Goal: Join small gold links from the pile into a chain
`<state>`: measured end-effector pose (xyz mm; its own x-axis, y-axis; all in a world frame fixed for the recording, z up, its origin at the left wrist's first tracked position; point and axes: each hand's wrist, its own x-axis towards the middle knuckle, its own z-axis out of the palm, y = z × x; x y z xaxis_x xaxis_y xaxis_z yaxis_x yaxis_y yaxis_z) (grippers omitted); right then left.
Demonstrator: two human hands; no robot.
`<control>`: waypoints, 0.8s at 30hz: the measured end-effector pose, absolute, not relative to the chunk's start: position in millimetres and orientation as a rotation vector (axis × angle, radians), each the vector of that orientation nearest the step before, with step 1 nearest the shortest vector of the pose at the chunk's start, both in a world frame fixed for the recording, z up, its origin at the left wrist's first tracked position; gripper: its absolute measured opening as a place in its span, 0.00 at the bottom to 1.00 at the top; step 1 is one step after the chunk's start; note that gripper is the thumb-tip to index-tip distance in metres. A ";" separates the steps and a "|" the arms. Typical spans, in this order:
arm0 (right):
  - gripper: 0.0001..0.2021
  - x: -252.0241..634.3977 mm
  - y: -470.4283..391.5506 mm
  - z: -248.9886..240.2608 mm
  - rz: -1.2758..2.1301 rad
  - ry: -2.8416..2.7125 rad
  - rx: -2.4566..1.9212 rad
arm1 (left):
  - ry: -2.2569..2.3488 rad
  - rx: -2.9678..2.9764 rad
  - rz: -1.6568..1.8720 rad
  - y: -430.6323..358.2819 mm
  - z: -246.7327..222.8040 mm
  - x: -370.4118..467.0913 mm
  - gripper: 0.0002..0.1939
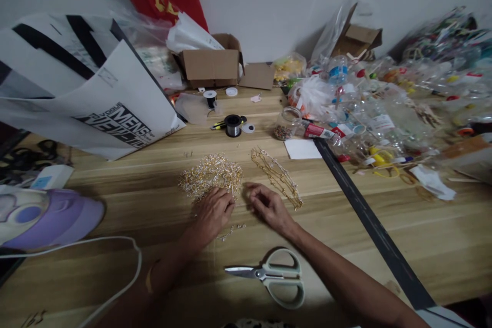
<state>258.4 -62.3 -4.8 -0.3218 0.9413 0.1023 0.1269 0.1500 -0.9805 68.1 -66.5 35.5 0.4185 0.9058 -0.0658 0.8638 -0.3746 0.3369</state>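
My left hand (pixel 215 211) rests at the near edge of a tangled pile of gold and clear beaded chains (pixel 211 174), its fingers curled together; what they hold, if anything, is hidden. My right hand (pixel 270 207) is just to the right, fingers bent, thumb and forefinger close together, with nothing clearly visible between them. Beyond and right of it lie several beaded chain strands (pixel 277 177) side by side. A short beaded piece (pixel 231 232) lies on the wooden table (pixel 184 287) below my left hand. Scissors (pixel 269 274) with pale handles lie partly open nearer to me.
Wire spools (pixel 233 125), a jar of beads (pixel 287 124) and a white card (pixel 303 149) stand or lie further back. Plastic bottles (pixel 384 107) crowd the right, a white bag (pixel 115 102) the left. A black strip (pixel 369 215) crosses the table; a white cable (pixel 136 261) curves at left.
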 end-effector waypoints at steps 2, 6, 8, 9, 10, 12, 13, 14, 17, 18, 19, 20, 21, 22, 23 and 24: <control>0.12 256.6 -59.5 -3.6 1.407 -1.502 -1.054 | 1.520 2.356 0.214 -66.3 34.3 67.4 0.09; 0.15 253.0 -51.9 3.4 1.573 -1.340 -1.030 | 1.500 2.342 0.264 -65.7 31.2 66.1 0.10; 0.16 252.8 -48.2 6.8 1.623 -1.298 -1.031 | 1.501 2.337 0.254 -65.4 30.3 65.5 0.09; 0.16 253.2 -46.6 7.9 1.647 -1.286 -1.033 | 1.502 2.337 0.247 -65.3 29.9 65.1 0.09; 0.16 253.7 -45.2 8.7 1.667 -1.283 -1.036 | 1.500 2.340 0.249 -65.2 29.7 64.6 0.09; 0.16 254.8 -43.4 9.5 1.680 -1.302 -1.042 | 1.489 2.345 0.273 -65.3 29.1 63.6 0.10; 0.16 255.2 -43.0 9.7 1.671 -1.323 -1.046 | 1.481 2.347 0.292 -65.5 28.8 63.1 0.10; 0.17 255.4 -42.8 9.9 1.657 -1.347 -1.051 | 1.474 2.350 0.309 -65.7 28.5 62.6 0.10; 0.17 254.7 -42.8 10.8 1.603 -1.442 -1.057 | 1.466 2.371 0.329 -66.5 27.0 61.5 0.10; 0.17 254.4 -42.7 11.0 1.564 -1.483 -1.053 | 1.467 2.382 0.337 -66.7 26.1 61.3 0.10; 0.17 254.2 -42.5 10.9 1.513 -1.526 -1.045 | 1.469 2.393 0.346 -67.0 25.1 61.1 0.10; 0.16 254.0 -42.3 10.7 1.456 -1.569 -1.033 | 1.471 2.402 0.356 -67.2 24.0 61.1 0.11; 0.16 253.9 -42.2 10.4 1.399 -1.607 -1.021 | 1.476 2.408 0.368 -67.4 22.9 61.1 0.11; 0.15 253.8 -42.1 9.9 1.350 -1.640 -1.012 | 1.481 2.412 0.379 -67.6 21.9 61.2 0.11; 0.14 253.6 -42.3 9.4 1.313 -1.668 -1.007 | 1.484 2.414 0.389 -67.7 21.2 61.2 0.11; 0.13 253.4 -42.8 8.8 1.282 -1.692 -1.009 | 1.482 2.416 0.397 -67.8 20.8 61.2 0.11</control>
<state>253.4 -42.8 8.8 -0.3893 0.9141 0.1137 0.1383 0.1800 -0.9739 61.2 -67.8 20.8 0.4363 0.8956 0.0868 0.8190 -0.4352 0.3740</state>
